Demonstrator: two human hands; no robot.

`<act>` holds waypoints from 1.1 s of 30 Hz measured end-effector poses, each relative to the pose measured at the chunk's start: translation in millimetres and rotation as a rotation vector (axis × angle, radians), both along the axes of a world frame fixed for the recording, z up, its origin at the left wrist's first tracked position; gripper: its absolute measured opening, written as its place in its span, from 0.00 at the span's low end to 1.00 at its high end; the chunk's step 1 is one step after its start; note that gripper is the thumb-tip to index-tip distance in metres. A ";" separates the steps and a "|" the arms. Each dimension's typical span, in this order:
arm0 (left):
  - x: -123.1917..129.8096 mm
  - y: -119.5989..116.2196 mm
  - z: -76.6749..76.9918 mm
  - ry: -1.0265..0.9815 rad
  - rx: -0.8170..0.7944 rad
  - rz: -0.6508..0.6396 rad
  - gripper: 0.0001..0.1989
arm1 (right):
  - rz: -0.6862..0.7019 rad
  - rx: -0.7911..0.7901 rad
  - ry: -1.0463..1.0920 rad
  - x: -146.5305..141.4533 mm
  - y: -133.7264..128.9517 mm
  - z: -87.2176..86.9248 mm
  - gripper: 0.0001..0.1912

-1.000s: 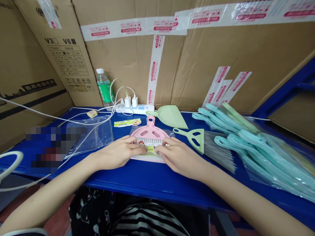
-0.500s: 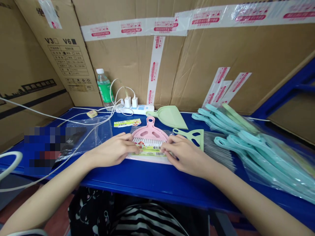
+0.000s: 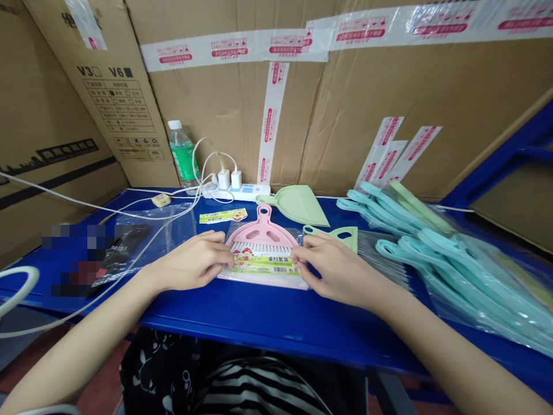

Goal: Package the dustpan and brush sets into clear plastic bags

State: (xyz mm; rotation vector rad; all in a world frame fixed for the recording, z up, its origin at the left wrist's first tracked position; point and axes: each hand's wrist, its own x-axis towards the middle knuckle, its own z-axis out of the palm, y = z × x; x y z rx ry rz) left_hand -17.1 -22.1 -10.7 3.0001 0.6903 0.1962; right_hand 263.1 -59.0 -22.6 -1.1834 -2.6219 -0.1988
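Observation:
A pink dustpan and brush set lies flat in front of me in a clear plastic bag, its looped handle pointing away. Across its white bristles is a printed label card with mushrooms and Chinese characters. My left hand has its fingers closed on the bag's left edge. On the opposite edge, my right hand pinches the bag beside the label. Just behind the right hand is a green brush with grey bristles, partly covered by that hand. A green dustpan rests farther back.
Bagged turquoise brushes or dustpans pile up at the right. A loose label strip, a power strip with chargers, and a green-labelled bottle stand behind. White cables cross the left side, over a clear bag.
Both hands have moved outward from the label to the bag's side edges, uncovering more of the card. The bagged set stays in nearly the same place.

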 end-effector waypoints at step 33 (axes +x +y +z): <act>10.4 -2.7 -14.9 0.036 0.024 -0.109 0.31 | 0.291 0.006 0.017 -9.7 3.3 -21.8 0.34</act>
